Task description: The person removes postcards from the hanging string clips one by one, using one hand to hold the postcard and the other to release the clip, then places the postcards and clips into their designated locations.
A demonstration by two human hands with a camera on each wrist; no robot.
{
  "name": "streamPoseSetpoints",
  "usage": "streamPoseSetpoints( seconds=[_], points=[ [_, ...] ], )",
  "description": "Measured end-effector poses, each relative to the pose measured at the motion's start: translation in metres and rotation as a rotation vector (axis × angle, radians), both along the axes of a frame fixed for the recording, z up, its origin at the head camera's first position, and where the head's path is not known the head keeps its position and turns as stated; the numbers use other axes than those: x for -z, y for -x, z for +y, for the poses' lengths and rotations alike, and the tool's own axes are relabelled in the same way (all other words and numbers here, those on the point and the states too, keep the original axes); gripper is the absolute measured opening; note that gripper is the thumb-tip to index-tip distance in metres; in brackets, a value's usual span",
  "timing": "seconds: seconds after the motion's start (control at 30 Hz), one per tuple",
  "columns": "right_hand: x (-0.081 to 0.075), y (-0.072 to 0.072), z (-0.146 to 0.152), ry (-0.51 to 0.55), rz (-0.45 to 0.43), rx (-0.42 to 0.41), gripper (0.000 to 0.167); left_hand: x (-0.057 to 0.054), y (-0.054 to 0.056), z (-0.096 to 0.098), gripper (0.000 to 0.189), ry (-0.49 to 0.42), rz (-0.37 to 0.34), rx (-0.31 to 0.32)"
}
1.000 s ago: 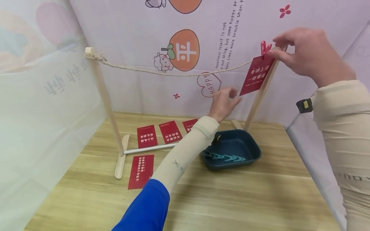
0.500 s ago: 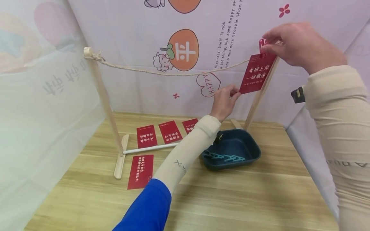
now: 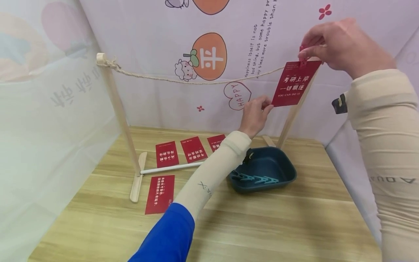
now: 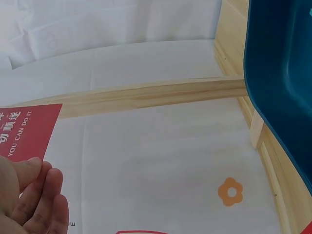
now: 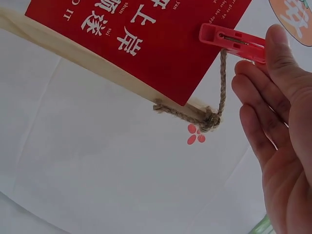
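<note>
A red card [image 3: 290,87] with white lettering hangs at the right end of the twine [image 3: 196,83]. My left hand [image 3: 253,115] pinches its lower left corner between thumb and forefinger, as the left wrist view shows too. At the card's top edge, my right hand [image 3: 343,47] pinches the handle end of a pinkish-red clothespin [image 5: 234,41]. The clothespin's nose overlaps the card's edge where the twine meets it. In the right wrist view, the twine runs from there to a knot [image 5: 209,119] on the wooden post.
Wooden posts [image 3: 114,102] hold up the twine. Several red cards [image 3: 193,149] lie on the table [image 3: 262,225] at the left and back. A dark blue basin [image 3: 284,178] with several teal clothespins [image 3: 266,179] stands below the hung card. A white rod [image 3: 170,168] runs low behind my left forearm.
My right hand has moved from the card's upper right onto the clothespin. My left hand, earlier just beside the card, has taken its lower corner. The card now faces the camera more.
</note>
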State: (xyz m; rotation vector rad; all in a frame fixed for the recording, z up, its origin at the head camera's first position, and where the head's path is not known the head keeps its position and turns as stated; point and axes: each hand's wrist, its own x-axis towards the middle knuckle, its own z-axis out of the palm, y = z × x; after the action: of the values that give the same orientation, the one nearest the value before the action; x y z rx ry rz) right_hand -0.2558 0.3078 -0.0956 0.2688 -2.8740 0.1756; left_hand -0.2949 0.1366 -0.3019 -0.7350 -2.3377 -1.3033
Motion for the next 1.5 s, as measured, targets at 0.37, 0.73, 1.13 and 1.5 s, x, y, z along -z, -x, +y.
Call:
streamPoseSetpoints(
  seconds=[0.37,0.73,1.13,1.5],
  points=[
    [0.003,-0.004,0.002,-0.054,0.036,-0.051,0.029,0.003,0.0,-0.001,0.018,-0.016,-0.001,-0.009],
    [0.002,-0.011,-0.007,-0.041,0.107,-0.1,0.026,0.002,-0.001,-0.003,0.017,-0.009,0.008,-0.003],
    [-0.003,-0.02,-0.01,0.019,0.234,-0.099,0.027,0.007,0.0,-0.002,0.018,0.003,0.015,0.001],
    [-0.004,-0.029,-0.011,0.047,0.331,-0.108,0.027,0.012,0.001,-0.005,0.019,-0.012,0.001,0.004]
  ],
)
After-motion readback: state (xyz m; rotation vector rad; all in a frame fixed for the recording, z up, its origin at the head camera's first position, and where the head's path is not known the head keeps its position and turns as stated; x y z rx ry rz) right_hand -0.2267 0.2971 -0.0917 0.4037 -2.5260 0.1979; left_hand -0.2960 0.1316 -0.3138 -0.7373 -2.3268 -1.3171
